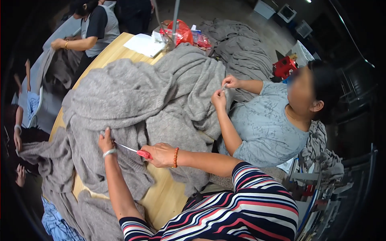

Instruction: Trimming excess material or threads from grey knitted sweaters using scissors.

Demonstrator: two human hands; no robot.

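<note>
Grey knitted sweaters (120, 92) lie heaped over a pale wooden table. At the near side of the heap, my left hand (106, 141) pinches the knit of one grey sweater (94, 156). From the right, my right hand (161, 154) grips a red-handled tool (144, 154) with a thin straight metal shaft. That shaft points at my left fingers, and its tip is too close to them to make out. My right palm hides most of the handle.
A co-worker (265, 124) at the right works a bit of grey knit with both hands. Bare table (165, 201) shows near me. Papers (144, 45) and a red plastic bag (181, 32) sit at the far edge. Other people (96, 30) handle grey knits at the left.
</note>
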